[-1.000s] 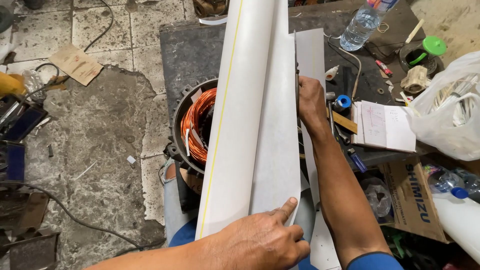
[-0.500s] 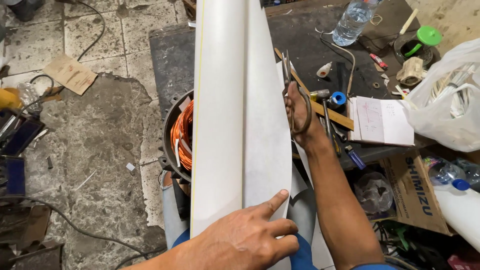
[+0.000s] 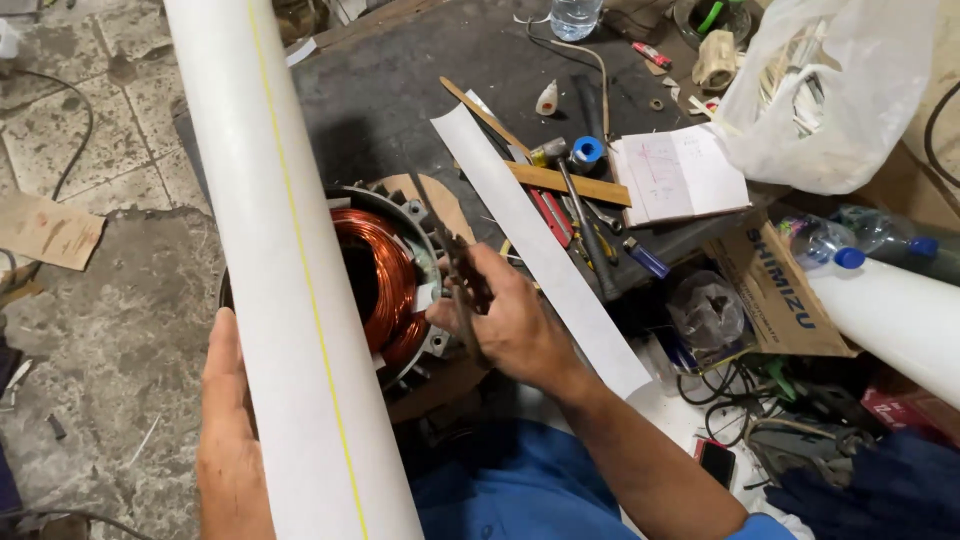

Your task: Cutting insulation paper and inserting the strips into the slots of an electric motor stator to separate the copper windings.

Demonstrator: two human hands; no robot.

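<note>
My left hand point(image 3: 225, 440) grips the near end of a long white roll of sheet point(image 3: 270, 250) with a thin yellow line along it; the roll runs away from me at the left. My right hand point(image 3: 515, 325) holds dark metal scissors point(image 3: 458, 275) just right of a motor stator point(image 3: 375, 275) with copper windings, which the roll partly hides. A narrow white strip point(image 3: 540, 250) lies loose on the dark table point(image 3: 400, 90), running diagonally behind my right hand.
On the table to the right lie a hammer point(image 3: 580, 215), a wooden ruler point(image 3: 565, 182), an open notebook point(image 3: 675, 175), a white plastic bag point(image 3: 830, 90) and a water bottle point(image 3: 575, 15). A cardboard box point(image 3: 780, 290) and a white tube point(image 3: 890, 320) sit at the right. The stone floor lies left.
The sheet has shifted left and now stands apart from a narrow strip left on the table. My right hand has come back toward me with the scissors, to beside the stator.
</note>
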